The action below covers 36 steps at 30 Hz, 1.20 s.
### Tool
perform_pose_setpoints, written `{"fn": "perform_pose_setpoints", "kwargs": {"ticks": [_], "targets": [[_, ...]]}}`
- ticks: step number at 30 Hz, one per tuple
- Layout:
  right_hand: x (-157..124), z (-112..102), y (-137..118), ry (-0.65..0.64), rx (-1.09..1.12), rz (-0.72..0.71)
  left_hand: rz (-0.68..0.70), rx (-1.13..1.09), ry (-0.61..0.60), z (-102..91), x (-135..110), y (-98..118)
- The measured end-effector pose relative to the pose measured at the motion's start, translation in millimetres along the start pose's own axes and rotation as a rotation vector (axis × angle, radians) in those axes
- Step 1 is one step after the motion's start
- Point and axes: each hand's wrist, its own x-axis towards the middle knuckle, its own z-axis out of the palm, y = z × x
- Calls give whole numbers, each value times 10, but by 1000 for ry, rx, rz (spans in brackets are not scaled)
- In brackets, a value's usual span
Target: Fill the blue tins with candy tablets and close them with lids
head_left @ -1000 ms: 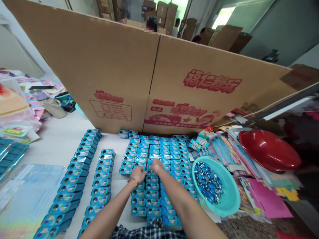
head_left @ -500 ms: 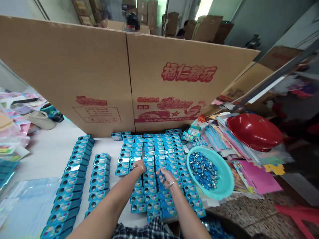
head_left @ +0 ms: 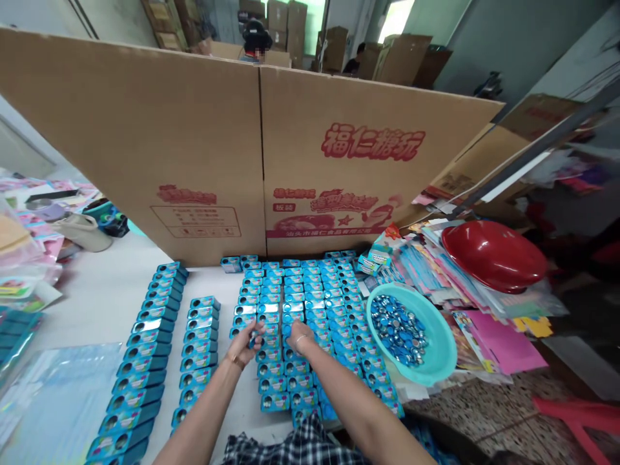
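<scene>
Several small blue boxes [head_left: 310, 303] with round windows lie in a tight grid on the white table [head_left: 106, 290]. My left hand [head_left: 243, 347] is at the grid's left edge, fingers closed round one blue box [head_left: 252, 340]. My right hand [head_left: 298, 336] rests on the grid just to the right of it, fingers curled down onto the boxes; what they hold is hidden. A teal basin [head_left: 444, 363] full of small shiny blue discs [head_left: 400, 329] stands to the right of the grid.
A tall cardboard wall [head_left: 194, 142] stands behind the table. Two more rows of blue boxes [head_left: 145, 342] run down the left. A red basin [head_left: 494, 255] sits on piled coloured packets [head_left: 436, 278] at right. Holographic sheets [head_left: 53, 387] lie front left. People work behind the cardboard.
My right hand has come back left from beside the teal basin onto the grid. My left hand has drawn toward me and closed on a box at the grid's left edge.
</scene>
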Motion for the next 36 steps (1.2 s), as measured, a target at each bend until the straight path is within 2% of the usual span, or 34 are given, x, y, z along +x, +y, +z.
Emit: {"fn": "perform_pose_setpoints", "kwargs": {"ticks": [4,6,7,9,12,14,17,20,22,24,28,32,34,36], "targets": [[63,6,-162,-22,-48,39,-107,-436,-45,-146,-300,-295],[65,-28,-184,-16,-16,54,-165,-604,-97,-121,-395,-406],[55,-49,-179,-8,12,62,-172,-609,-123,-84,-426,-444],[4,-96,-126,15,96,73,-133,-393,-145,30,-452,-487],[-150,-169,74,30,305,77,-9,229,-76,252,-413,-470],[-284,-226,282,20,488,77,53,501,-21,399,-342,-418],[-477,-312,641,15,733,69,102,683,38,595,-190,-309],[-611,-348,945,-46,1187,123,104,874,67,761,-25,-223],[-666,-332,1074,-121,1527,189,78,969,64,842,72,-203],[-706,-292,1133,-169,1674,219,50,1025,52,893,147,-205],[-771,-159,1073,-215,1585,207,36,997,54,950,218,-194],[-815,46,892,-199,1183,172,57,771,77,948,137,-134],[-827,140,822,-161,1018,132,58,590,77,865,27,-123],[-838,200,789,-143,940,104,31,359,80,695,-114,-146]]}}
